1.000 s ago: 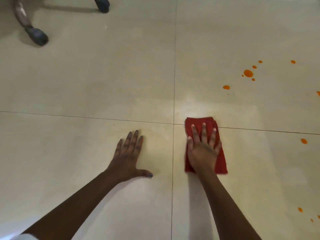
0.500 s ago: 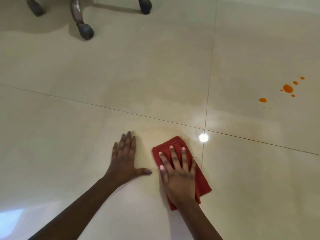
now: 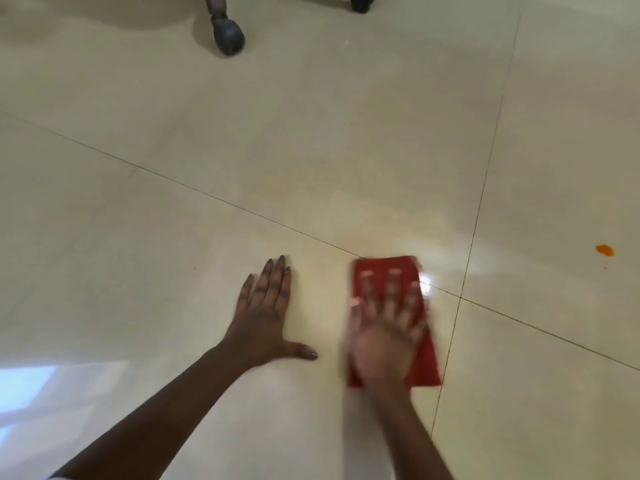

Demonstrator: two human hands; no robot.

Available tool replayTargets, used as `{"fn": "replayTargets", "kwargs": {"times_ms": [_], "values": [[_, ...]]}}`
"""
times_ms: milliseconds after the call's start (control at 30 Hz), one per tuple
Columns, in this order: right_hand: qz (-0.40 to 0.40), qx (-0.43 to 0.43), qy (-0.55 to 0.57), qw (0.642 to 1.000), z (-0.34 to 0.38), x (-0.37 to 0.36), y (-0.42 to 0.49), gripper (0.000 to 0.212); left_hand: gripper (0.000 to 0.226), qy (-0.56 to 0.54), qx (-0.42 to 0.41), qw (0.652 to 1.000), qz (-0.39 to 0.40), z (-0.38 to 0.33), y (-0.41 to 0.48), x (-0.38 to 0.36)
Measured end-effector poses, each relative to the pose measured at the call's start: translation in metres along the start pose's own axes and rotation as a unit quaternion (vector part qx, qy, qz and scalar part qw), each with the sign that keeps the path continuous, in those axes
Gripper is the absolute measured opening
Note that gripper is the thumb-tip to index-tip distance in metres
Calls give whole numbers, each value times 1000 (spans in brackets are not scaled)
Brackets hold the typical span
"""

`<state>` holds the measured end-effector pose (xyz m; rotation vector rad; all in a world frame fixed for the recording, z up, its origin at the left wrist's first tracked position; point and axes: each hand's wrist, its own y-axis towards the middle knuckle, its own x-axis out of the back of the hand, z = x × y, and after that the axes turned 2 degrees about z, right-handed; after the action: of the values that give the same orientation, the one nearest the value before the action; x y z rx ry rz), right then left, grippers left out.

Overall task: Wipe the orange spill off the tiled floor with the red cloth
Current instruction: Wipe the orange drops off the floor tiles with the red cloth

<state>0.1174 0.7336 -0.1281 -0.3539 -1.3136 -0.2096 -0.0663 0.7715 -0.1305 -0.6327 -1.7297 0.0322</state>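
Note:
The folded red cloth point(image 3: 381, 268) lies flat on the cream tiled floor point(image 3: 311, 150), just left of a tile joint. My right hand point(image 3: 384, 337) presses on it with fingers spread; it is motion-blurred. My left hand point(image 3: 266, 317) rests flat on the bare tile to the left of the cloth, fingers together and thumb out, holding nothing. One orange drop point(image 3: 604, 250) shows at the far right, well apart from the cloth. A faint yellowish film lies on the tile around the cloth.
Two dark chair castors stand at the top: one point(image 3: 228, 38) on a metal leg, another point(image 3: 360, 3) cut by the frame edge. Tile joints cross near the cloth point(image 3: 460, 296). A bright window reflection point(image 3: 24, 386) lies at lower left.
The view has swung left, so most orange drops have left the frame. My right hand has slid the cloth left and then back towards the joint. My left hand stays planted.

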Motion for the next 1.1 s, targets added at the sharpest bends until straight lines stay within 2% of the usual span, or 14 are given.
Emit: {"fn": "replayTargets", "kwargs": {"times_ms": [100, 133, 167, 233, 333, 400, 467, 567, 667, 767, 867, 933, 967, 1100], "values": [[50, 195, -9, 979, 52, -11, 27, 49, 137, 4, -2, 1000, -4, 3, 0, -1], [69, 212, -21, 975, 56, -7, 57, 49, 138, 5, -5, 1000, -4, 4, 0, -1], [68, 191, -29, 979, 51, -3, 89, 49, 139, 3, -6, 1000, -5, 6, -1, -2], [49, 76, -32, 995, 17, 7, 130, 49, 138, 10, -5, 1000, -6, 6, 0, -3], [2, -76, 4, 997, -30, 9, 98, 50, 137, 14, 0, 1000, 2, 3, -1, -3], [-13, -51, -14, 999, -10, -1, 42, 49, 137, 15, 6, 1000, 2, 3, 0, -2], [18, 49, -15, 999, 26, -15, 18, 50, 137, 24, 4, 1000, 6, 3, 0, -2], [68, 179, -35, 981, 62, -10, 76, 49, 139, 21, 5, 1000, 10, 4, 0, -1], [54, 71, -23, 996, 36, 3, 121, 49, 140, 21, 2, 1000, 12, 5, 1, -2], [20, -52, -4, 998, 10, -4, 70, 51, 141, 25, 8, 1000, 13, 3, 1, -1], [50, 49, -33, 997, 20, -13, 8, 52, 142, 31, 7, 999, 29, 2, 0, 3], [69, 142, -64, 985, 16, -6, 24, 52, 143, 16, -2, 999, 33, -7, 4, 0], [79, 150, -66, 983, 8, 1, 42, 51, 143, 0, -5, 999, 42, -15, 5, 0], [53, -42, -20, 998, -67, 24, 67, 50, 141, -29, 20, 998, 59, -43, 6, -7]]}}
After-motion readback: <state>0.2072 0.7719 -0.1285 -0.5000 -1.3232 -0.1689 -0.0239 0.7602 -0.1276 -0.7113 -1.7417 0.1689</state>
